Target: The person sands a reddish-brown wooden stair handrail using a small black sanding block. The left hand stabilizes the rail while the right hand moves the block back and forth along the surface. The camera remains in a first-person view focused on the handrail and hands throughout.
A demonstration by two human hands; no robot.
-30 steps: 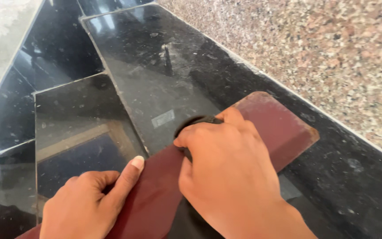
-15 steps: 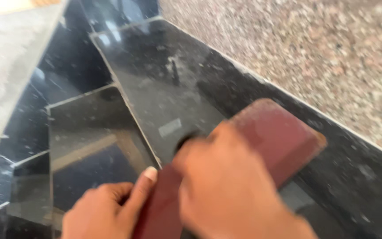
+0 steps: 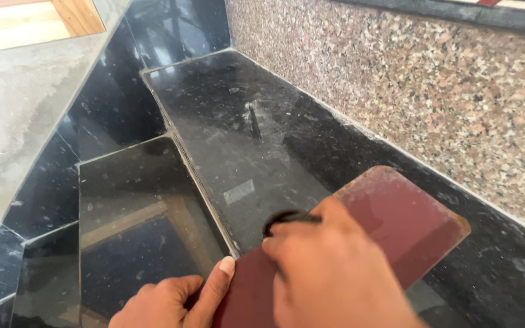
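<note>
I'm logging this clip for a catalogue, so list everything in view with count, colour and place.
Sheet of abrasive paper: one, dark red, flat on the black step, under the right hand.
Black round object: one, partly hidden at the right hand's fingertips; kind unclear.
Polished stone steps: several slabs, black, centre and left, dusty.
Speckled granite wall: one, pinkish brown, right.
Wooden frame: one, light brown, top left.
Left hand: bottom centre, thumb on the paper's edge.
Right hand: pressing on the paper.

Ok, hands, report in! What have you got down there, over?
Right hand pressing on dark red sheet, something black under its fingers. Left hand at sheet's near end. Black stone step underneath. Nothing blocking.
</note>
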